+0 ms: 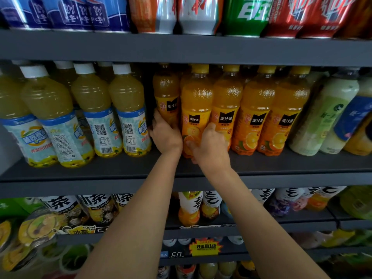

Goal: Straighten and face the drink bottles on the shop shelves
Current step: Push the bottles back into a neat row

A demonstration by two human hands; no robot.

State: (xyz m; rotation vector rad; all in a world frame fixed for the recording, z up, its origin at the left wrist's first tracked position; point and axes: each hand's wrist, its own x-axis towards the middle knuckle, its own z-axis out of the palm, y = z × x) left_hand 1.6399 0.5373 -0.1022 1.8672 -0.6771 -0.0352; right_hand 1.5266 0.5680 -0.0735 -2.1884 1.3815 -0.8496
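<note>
1. Nearest the camera, two bare forearms reach up and away from the bottom edge towards the middle dark grey metal shelf (281,164).
2. The left hand (166,135) has its grip curled round the lower body of a set-back orange juice bottle with a black label (166,93), which stands further into the shelf than its neighbours, just right of a dark gap.
3. The right hand (209,148) grips the foot of the front orange juice bottle with a yellow cap (196,101); the thumb lies up its right side and the fingers wrap the left side low down.
4. Right of that bottle, three more orange juice bottles (259,105) stand upright in a touching row, black labels facing out.
5. Left of the gap, pale yellow juice bottles with white caps (90,97) lean leftwards; some show barcodes rather than fronts.
6. At far right stand pale green drink bottles (326,115), tilted.
7. Above, the upper shelf carries blue, orange-and-silver, green and red drink cans (201,15).
</note>
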